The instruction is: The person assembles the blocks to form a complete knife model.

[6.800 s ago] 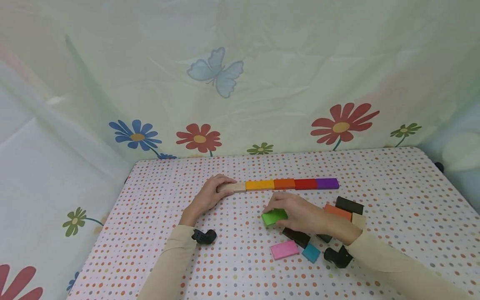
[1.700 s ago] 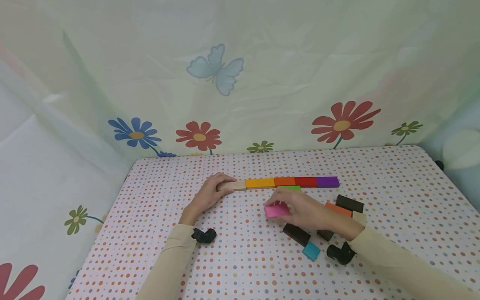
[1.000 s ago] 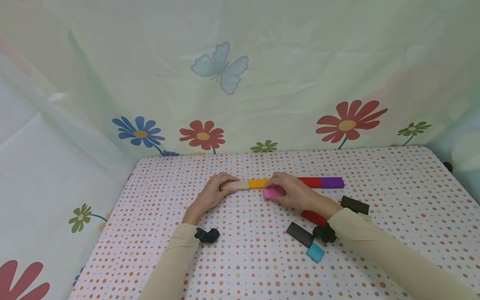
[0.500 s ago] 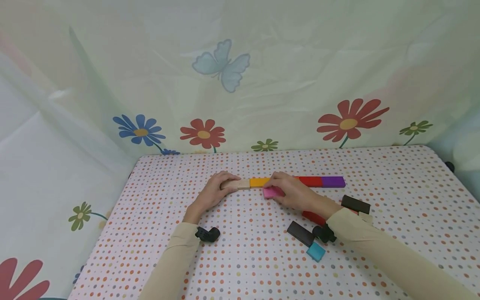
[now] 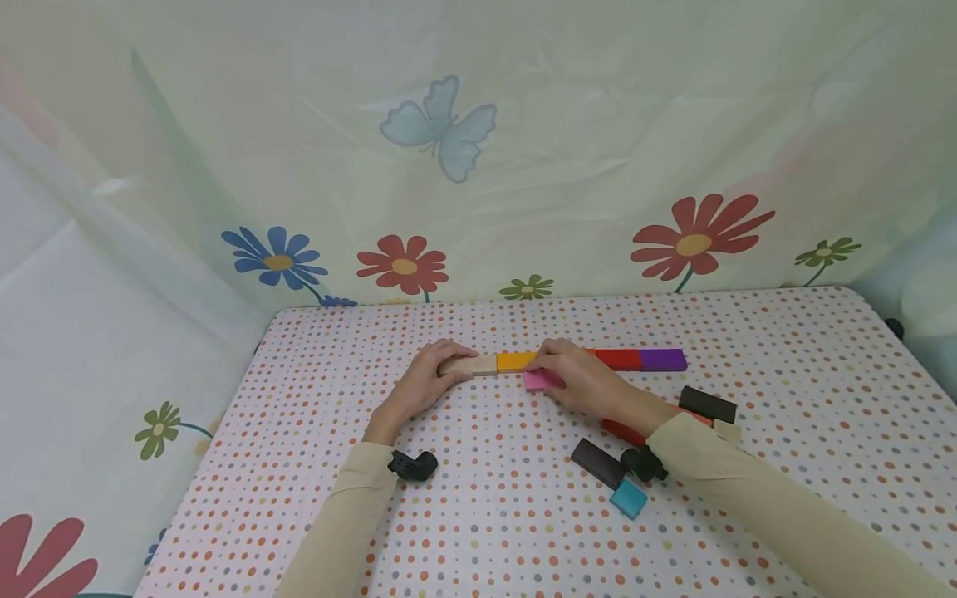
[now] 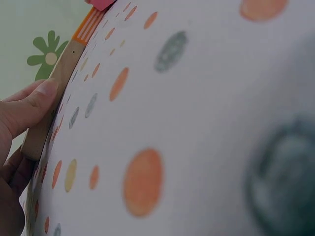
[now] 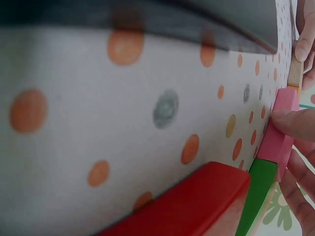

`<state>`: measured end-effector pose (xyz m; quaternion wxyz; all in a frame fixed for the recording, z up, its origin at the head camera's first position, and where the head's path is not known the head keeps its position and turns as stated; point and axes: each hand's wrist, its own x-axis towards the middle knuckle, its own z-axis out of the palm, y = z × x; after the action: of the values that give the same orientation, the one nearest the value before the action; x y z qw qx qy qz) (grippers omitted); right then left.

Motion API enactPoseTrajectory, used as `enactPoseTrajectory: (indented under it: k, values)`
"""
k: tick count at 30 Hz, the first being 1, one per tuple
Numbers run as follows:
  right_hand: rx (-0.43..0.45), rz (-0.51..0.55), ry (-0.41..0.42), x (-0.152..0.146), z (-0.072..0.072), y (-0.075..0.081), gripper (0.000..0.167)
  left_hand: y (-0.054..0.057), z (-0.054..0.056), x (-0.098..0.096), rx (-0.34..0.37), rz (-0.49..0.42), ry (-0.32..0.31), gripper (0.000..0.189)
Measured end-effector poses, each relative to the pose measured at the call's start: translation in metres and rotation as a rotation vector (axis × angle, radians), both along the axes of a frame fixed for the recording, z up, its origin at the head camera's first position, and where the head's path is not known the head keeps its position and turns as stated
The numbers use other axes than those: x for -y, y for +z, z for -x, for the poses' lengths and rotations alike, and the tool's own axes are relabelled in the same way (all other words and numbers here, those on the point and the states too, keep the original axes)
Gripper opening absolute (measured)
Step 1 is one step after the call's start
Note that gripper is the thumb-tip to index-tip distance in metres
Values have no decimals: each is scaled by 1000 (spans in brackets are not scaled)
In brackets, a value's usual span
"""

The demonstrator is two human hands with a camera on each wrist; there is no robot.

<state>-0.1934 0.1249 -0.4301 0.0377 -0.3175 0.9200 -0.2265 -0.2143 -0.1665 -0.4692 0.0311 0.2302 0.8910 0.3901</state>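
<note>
My left hand (image 5: 426,384) grips the plain wooden block (image 5: 484,365) at the left end of a row, thumb along its near side in the left wrist view. Rightward follow a yellow block (image 5: 516,362), an orange one mostly hidden by my right hand, a red block (image 5: 619,360) and a purple block (image 5: 664,360). My right hand (image 5: 586,386) pinches a pink block (image 5: 538,380) at the near side of the row, in front of the yellow. In the right wrist view a green block (image 7: 258,194) sits at the pink block's end; my hand hides it from the head view.
Loose blocks lie right of centre on the dotted table (image 5: 449,515): a dark block (image 5: 598,462), a turquoise block (image 5: 629,498), another red block (image 5: 623,432) and a black block (image 5: 708,404). My right forearm passes over part of this group. A patterned curtain (image 5: 568,149) hangs behind.
The green block went from my right hand to the row's near side. My right hand then lifted the pink block from the loose group and brought it left of the green. My left hand stayed put.
</note>
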Motion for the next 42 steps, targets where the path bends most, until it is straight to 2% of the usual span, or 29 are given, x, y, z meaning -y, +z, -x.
enactPoseTrajectory:
  k: [10,13,20,23,26,35,42]
  values:
    - [-13,-9,-7,1,2,1,34,0,0,-1,-7,0,-1,31]
    - [6,6,-5,0,1,5,31,-1,0,-1,-12,3,-3,32]
    - [71,85,-12,-10,-9,29,27,-2,-1,-1,-8,3,2,31]
    - [85,126,-8,-18,-17,40,24,-3,0,-1,-7,5,1,31]
    - [105,147,10,-27,-27,44,23,-3,1,1,-7,5,0,31]
    - [191,87,15,-44,-67,30,31,-1,0,1,-5,2,4,32]
    - [168,87,40,-49,-87,11,45,-1,0,2,-4,-1,-1,32]
